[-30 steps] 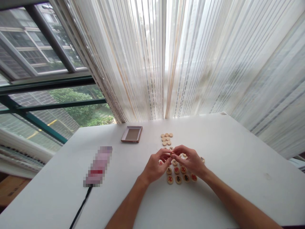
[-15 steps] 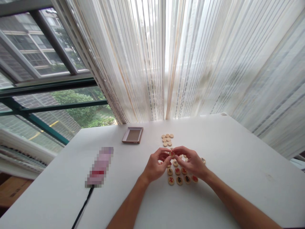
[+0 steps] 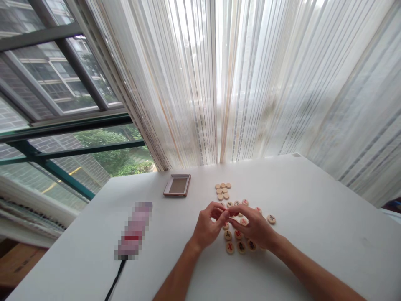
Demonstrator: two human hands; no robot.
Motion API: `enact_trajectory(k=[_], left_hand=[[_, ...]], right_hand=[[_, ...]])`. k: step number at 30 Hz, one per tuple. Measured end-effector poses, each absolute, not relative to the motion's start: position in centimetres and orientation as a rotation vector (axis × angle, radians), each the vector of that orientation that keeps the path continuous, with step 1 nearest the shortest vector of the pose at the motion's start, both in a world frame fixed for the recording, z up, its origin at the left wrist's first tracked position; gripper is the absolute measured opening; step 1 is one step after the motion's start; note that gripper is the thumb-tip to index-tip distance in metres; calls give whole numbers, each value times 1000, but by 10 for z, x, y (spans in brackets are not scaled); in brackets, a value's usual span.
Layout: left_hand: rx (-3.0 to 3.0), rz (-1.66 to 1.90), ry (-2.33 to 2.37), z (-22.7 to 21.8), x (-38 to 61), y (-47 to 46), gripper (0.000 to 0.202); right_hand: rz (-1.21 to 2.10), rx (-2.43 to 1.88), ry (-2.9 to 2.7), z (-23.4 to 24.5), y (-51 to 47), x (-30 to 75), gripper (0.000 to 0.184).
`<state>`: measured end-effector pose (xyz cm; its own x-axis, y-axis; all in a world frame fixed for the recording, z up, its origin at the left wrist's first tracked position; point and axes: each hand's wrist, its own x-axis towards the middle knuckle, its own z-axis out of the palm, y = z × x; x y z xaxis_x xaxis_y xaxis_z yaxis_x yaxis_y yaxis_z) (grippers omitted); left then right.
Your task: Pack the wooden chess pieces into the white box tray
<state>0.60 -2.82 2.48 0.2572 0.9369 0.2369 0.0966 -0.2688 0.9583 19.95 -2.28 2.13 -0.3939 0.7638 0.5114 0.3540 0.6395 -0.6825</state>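
Observation:
My left hand (image 3: 207,225) and my right hand (image 3: 256,225) meet at the fingertips above the face-up pieces. Between their pinched fingers is a round wooden xiangqi piece, now almost wholly covered by the fingers. Beneath and around the hands lie several xiangqi pieces with red or black characters. At the front are a red-marked piece (image 3: 229,247) and a black-marked piece (image 3: 241,247). A black-marked piece (image 3: 271,219) sits apart, right of my right hand. My hands and forearm hide part of the rows.
Several blank-side-up pieces (image 3: 224,191) lie grouped farther back on the white table (image 3: 313,234). A shallow open box (image 3: 167,193) is at the back left. Nearer stands a blurred pink object (image 3: 135,228) with a black cord (image 3: 115,278). Curtains (image 3: 250,104) hang behind the table.
The red-marked piece, visible between my fingers before, is now mostly hidden as the fingertips have drawn together. The view has tilted slightly, so everything sits a little lower.

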Motion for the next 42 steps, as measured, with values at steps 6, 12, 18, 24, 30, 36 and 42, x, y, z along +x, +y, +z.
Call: enact_trajectory(k=[6, 12, 18, 24, 30, 36, 42], left_hand=[[1587, 1145, 943, 27, 6, -29, 28], [1626, 1117, 944, 27, 2, -29, 28], [1607, 1144, 999, 23, 6, -28, 27], [1593, 1137, 1056, 24, 6, -29, 27], [1576, 1154, 976, 27, 5, -29, 29], [1565, 1148, 922, 30, 3, -30, 28], [1603, 1120, 899, 28, 2, -31, 31]], right_hand=[[577, -870, -2013, 22, -21, 203, 20], [555, -840, -1999, 29, -20, 203, 18], [552, -802, -2015, 22, -18, 204, 19], [565, -785, -2020, 23, -21, 201, 18], [569, -826, -2010, 27, -23, 201, 19], [594, -825, -2002, 27, -22, 204, 20], [633, -816, -1954, 26, -19, 205, 22]])
